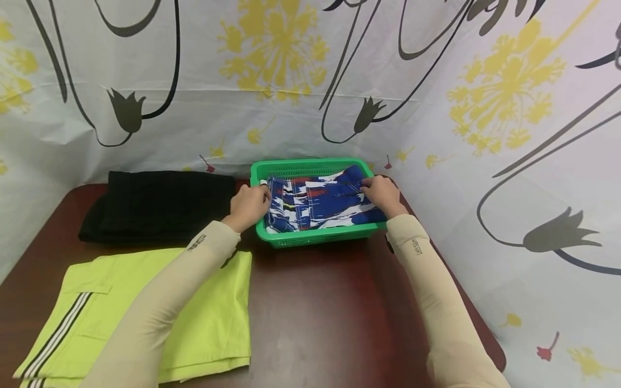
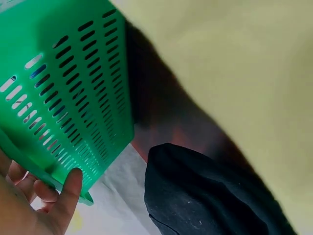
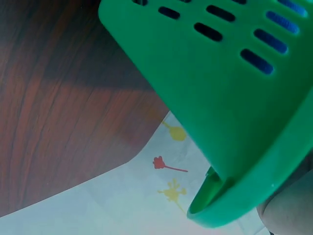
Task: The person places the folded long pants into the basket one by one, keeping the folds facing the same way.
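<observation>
Beige sleeves (image 1: pixel 436 302), pair: reaching over table (image 1: pixel 310 323) from near side; near edge of table out of frame.

Yellow-green garment (image 1: pixel 213 318): folded, toward near left corner; striped at one side, partly hidden beneath left sleeve, lower part cut off.

Left hand (image 1: pixel 248 207): at left rim of basket, fingers bent beside cloth; cannot tell whether clamped on cloth or only touching.

Right hand (image 1: pixel 383 195): over right end of basket, thumb and fingertips apparently together on cloth; barely shown in right wrist view.

Green basket (image 1: pixel 310 237): slotted, at far edge of table, toward right corner.

Patterned garment (image 1: pixel 330 202): blue, white and red; folded, lying inside basket. Underside hidden, layers hard to count. Best handling, as judged: lay flat, ease both ends level, pull lightly to spare the fold, keep right corner inside rim, smooth creases outward from middle, avoid dragging basket.

Black garment (image 1: pixel 165 207): folded, toward far left corner; too dark to make out seams.

Printed sheet (image 1: pixel 291 124): beyond far edge, upper part cut off.
</observation>
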`<state>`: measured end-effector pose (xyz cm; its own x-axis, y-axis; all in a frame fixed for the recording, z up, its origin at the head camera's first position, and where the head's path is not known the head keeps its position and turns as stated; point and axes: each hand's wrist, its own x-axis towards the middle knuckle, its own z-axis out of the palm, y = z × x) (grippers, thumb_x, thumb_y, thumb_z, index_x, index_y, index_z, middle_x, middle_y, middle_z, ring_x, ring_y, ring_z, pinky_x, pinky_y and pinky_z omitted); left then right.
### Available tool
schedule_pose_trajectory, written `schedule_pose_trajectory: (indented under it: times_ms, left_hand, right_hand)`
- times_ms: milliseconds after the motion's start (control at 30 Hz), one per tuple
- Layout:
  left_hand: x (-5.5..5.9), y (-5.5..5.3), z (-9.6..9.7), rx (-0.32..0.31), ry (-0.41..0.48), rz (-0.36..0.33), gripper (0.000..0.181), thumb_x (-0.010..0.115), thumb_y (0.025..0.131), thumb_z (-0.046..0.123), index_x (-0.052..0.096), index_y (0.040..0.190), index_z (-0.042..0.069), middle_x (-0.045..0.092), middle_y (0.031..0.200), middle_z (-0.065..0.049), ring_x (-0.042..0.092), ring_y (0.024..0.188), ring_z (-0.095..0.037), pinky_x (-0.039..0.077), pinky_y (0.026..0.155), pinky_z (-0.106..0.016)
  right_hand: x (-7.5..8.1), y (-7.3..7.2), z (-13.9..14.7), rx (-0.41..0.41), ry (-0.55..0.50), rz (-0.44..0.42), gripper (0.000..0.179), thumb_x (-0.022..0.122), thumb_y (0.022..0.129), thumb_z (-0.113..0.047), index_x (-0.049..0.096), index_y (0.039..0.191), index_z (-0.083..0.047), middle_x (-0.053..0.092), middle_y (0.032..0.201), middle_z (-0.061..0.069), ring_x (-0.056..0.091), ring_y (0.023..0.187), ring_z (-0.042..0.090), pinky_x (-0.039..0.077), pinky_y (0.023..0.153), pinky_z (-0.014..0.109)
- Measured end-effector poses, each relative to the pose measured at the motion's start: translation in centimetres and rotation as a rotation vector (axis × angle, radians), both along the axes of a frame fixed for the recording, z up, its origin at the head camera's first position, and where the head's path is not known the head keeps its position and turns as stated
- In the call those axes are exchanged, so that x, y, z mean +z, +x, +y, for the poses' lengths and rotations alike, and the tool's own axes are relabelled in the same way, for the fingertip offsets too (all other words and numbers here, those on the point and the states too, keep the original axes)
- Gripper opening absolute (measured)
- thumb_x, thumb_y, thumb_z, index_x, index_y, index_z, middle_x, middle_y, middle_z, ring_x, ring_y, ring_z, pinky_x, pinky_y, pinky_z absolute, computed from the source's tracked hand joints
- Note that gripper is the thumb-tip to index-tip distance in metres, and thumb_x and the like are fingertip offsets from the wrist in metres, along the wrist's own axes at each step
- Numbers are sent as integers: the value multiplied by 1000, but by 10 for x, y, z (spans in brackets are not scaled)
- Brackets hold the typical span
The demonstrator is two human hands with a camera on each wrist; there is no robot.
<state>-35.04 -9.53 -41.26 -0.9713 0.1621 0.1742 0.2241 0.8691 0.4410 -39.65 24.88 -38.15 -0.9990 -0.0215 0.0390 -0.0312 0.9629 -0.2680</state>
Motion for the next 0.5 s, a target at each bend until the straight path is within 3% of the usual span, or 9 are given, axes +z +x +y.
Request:
schedule_pose_trajectory:
  times_ms: [133,267,333,400,500]
  left_hand:
    - [-2,2,-3,-21,21,14,22,61,94,28,68,109,14,66,88,-7,52,81,-23,41,56,-33]
    - [0,6,-10,-87,-36,14,36,61,94,38,66,122,16,65,85,-8,47,77,-23,34,51,-31]
    - [1,9,-15,-138,-73,7,44,59,94,44,63,129,17,68,97,-8,47,79,-24,34,50,-33]
    - [1,12,-24,-188,-89,-3,49,57,95,46,57,136,20,65,123,-7,52,90,-26,41,55,-36]
    - [-1,16,-38,-259,-61,-32,55,53,96,47,47,145,21,43,151,-9,51,122,-32,51,80,-47]
  right_hand:
    - [2,3,-4,15,-43,-13,44,52,99,-31,53,140,-14,56,138,16,63,107,37,49,75,48]
    - [4,5,-4,11,-101,-27,51,50,101,-32,42,147,-13,48,145,18,60,110,39,48,80,50]
    - [5,5,-4,8,-129,-33,53,49,101,-32,38,149,-13,44,148,20,56,118,41,47,90,54]
    - [5,4,-5,4,-161,-42,57,49,101,-32,33,151,-12,36,152,21,48,128,43,41,100,58]
    - [5,5,-7,24,-207,-42,61,48,101,-31,27,152,-6,19,158,25,31,140,45,31,110,59]
